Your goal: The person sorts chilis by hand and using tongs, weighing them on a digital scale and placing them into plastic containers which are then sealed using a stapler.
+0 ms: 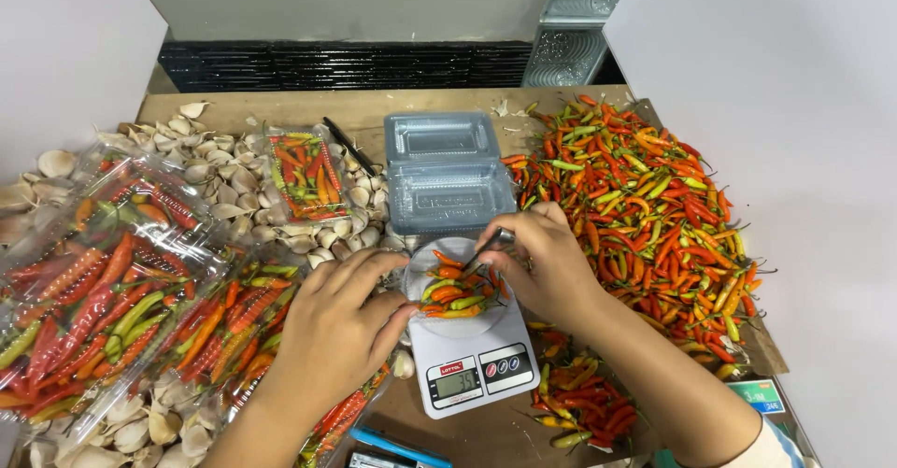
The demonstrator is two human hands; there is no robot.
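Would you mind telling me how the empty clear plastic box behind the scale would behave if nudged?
The clear plastic box looks thin-walled and empty, so probably very light and likely to slide. Its open lid may flop. It sits flat, so rolling seems unlikely.

Garlic cloves (234, 183), packed chilli trays (103, 300), clear clamshell box (444, 169) — perhaps 1 pen (348, 143)

Red, orange and green chillies (458, 292) on white scale (467, 361)
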